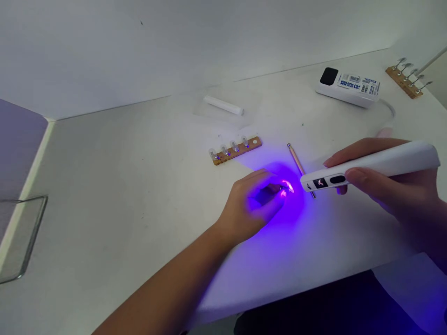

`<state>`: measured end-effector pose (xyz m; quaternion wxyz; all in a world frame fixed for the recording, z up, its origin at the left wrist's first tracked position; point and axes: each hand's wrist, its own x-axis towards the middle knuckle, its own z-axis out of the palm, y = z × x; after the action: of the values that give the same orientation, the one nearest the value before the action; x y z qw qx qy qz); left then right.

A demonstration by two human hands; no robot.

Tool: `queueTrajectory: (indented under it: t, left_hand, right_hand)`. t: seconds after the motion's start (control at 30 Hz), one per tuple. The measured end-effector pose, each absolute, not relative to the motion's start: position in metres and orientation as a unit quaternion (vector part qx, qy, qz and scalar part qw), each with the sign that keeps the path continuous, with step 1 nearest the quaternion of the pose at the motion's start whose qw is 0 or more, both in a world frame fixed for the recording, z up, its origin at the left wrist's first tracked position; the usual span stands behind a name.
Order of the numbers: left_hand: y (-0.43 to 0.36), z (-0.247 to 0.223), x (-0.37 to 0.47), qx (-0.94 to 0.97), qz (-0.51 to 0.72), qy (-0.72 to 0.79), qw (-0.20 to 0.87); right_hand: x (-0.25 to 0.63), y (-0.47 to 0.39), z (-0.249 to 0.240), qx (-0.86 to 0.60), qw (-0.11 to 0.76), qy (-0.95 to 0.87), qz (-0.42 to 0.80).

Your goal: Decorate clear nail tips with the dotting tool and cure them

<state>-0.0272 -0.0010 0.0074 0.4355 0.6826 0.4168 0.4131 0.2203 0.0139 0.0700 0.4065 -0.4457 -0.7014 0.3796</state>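
My right hand is wrapped round a white handheld UV lamp, its thumb next to the dark oval button and a small lit display. The lamp's front end throws violet light on my left hand. Between pinched fingertips, my left hand holds a small false nail, glowing pink-white in the beam; its outline is partly washed out. Lamp and nail are a short gap apart. Partly behind the lamp lies a slim dotting pen. Beyond my left hand stands a wooden strip bearing several clear false nails.
A white stick-shaped object lies farther back. Toward the back right are a white device with a dark panel and a cable, and a second wooden strip of nails. A wire frame stands at left. The table's front edge runs below my hands.
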Motion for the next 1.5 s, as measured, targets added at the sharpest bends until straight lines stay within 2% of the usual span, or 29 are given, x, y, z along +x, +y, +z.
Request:
queueTrajectory:
  t: [1.5]
  left_hand:
    - [-0.0007,0.0087,-0.0266,0.689,0.411,0.420,0.424]
  right_hand:
    - [0.2188,0.0142,0.0725,-0.449,0.400,-0.701,0.383]
